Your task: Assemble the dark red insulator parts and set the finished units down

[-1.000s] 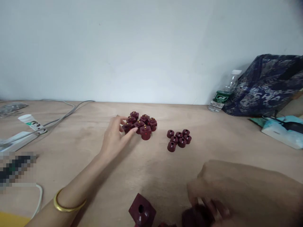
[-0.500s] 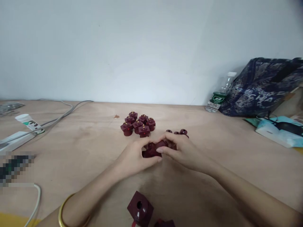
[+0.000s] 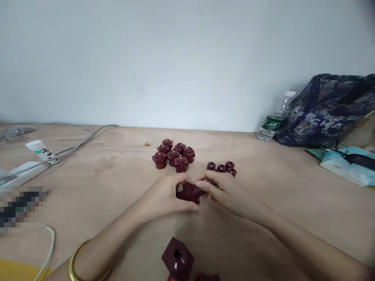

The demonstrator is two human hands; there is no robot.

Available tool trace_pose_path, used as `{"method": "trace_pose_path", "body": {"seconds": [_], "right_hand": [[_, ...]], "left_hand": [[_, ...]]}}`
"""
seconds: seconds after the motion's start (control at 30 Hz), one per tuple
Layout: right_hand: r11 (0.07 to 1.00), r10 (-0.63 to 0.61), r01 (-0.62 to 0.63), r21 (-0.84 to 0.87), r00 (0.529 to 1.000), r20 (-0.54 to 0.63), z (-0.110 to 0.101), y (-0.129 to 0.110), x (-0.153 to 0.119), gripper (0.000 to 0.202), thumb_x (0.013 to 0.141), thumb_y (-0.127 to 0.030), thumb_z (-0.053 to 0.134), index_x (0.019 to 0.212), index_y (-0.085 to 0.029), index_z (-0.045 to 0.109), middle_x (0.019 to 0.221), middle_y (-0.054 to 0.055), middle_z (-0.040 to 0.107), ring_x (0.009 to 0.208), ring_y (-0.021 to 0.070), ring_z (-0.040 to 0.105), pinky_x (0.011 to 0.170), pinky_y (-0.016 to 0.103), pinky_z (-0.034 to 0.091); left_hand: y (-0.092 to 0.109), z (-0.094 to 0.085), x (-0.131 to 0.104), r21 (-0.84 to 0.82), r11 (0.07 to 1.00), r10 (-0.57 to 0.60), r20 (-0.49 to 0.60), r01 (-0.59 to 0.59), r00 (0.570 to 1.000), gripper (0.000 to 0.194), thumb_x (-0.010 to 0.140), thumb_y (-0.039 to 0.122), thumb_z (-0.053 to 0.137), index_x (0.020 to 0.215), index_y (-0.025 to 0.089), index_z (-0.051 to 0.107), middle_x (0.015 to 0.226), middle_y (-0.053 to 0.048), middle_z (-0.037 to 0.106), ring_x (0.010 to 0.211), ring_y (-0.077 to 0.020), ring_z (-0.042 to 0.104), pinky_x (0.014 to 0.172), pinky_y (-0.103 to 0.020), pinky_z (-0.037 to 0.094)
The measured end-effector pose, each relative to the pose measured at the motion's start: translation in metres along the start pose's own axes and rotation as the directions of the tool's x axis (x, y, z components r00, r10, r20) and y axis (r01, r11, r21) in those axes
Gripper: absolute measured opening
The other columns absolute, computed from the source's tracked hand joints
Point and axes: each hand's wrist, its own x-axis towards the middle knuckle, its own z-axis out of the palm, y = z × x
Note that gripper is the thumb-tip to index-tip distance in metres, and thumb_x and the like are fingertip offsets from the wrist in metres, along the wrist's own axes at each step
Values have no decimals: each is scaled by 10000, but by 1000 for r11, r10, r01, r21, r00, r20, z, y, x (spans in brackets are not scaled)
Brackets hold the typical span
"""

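Fingers of my left hand (image 3: 168, 195) are wrapped round a dark red square-topped piece (image 3: 187, 193) with a small hole in it, low over the table. My right hand (image 3: 219, 189) pinches a smaller dark red rounded piece (image 3: 199, 191) between thumb and fingers, and it meets the square-topped piece at its right side. Just beyond my right hand stand several round dark red pieces (image 3: 222, 168) with holes in their tops. Behind my left hand is a cluster of square-topped dark red pieces (image 3: 172, 155) with gold tips.
Close to me lies a larger dark red piece with a hole (image 3: 178, 257), another (image 3: 207, 277) cut off beside it. At right are a water bottle (image 3: 271, 123), a patterned bag (image 3: 316, 117) and a tissue pack (image 3: 342, 168). Cables (image 3: 84, 138) and a white tub (image 3: 41, 150) lie left.
My right hand has drawn slightly back, so the rounded piece in its pinch and the round pieces behind show more. The whole view has shifted a little.
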Motion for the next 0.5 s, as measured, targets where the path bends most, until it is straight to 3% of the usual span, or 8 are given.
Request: {"method": "trace_pose_path", "body": {"seconds": [0.07, 0.13, 0.2, 0.27, 0.33, 0.43, 0.5], "right_hand": [[989, -148, 148, -32, 989, -14, -4, 1, 0, 173, 923, -191, 449, 989, -207, 608, 928, 32, 665, 869, 169, 611, 790, 312, 459], [946, -322, 320, -45, 947, -26, -12, 1, -2, 234, 888, -82, 443, 1008, -219, 590, 1044, 38, 634, 982, 166, 579, 862, 311, 436], [925, -377, 372, -70, 922, -84, -19, 3, -3, 281, 871, -32, 416, 1018, -219, 567, 1088, 47, 607, 993, 162, 565, 855, 304, 439], [939, -328, 313, -141, 939, -103, -21, 11, -1, 281, 860, -36, 441, 1041, -219, 553, 1062, 49, 611, 939, 167, 568, 813, 309, 450], [921, -285, 267, -285, 958, -23, -17, 22, 2, 240, 844, -65, 500, 1017, -211, 579, 1002, 50, 631, 908, 193, 559, 806, 342, 443], [809, -273, 275, -519, 959, 82, -7, 37, 8, 190, 835, -78, 519, 925, -189, 644, 1058, 87, 618, 975, 246, 522, 860, 417, 409], [780, -258, 218, -587, 966, 17, -4, 34, 8, 195, 835, -89, 529, 952, -178, 657, 1130, 119, 579, 1016, 265, 505, 867, 430, 405]], "left_hand": [[-2, -3, 0, -89, 996, -6, 140, 19, 990, 313, 678, 380, 722, 915, 193, 634, 767, 2, 653, 678, -149, 581, 610, -254, 446], [-5, -13, -1, -221, 971, -24, 296, 93, 955, 280, 733, 367, 673, 936, 178, 632, 823, -25, 681, 717, -156, 613, 655, -272, 477], [-8, -25, -2, -273, 950, -49, 353, 153, 934, 271, 730, 350, 671, 928, 168, 636, 868, -47, 694, 762, -172, 633, 691, -289, 494], [-13, -35, -2, -210, 966, -97, 234, 148, 967, 281, 693, 332, 697, 916, 174, 633, 861, -40, 690, 754, -176, 633, 671, -286, 496], [-21, -43, 0, -57, 988, -144, 12, 144, 990, 330, 657, 338, 719, 933, 184, 624, 811, -21, 674, 727, -183, 626, 627, -279, 486], [-39, -45, 8, 136, 971, -152, -276, 195, 949, 406, 654, 408, 715, 981, 185, 621, 833, -30, 644, 732, -206, 627, 619, -296, 483], [-50, -43, 13, 249, 946, -86, -430, 209, 899, 444, 682, 456, 689, 1037, 198, 618, 948, -55, 606, 765, -217, 626, 688, -337, 497]]}}
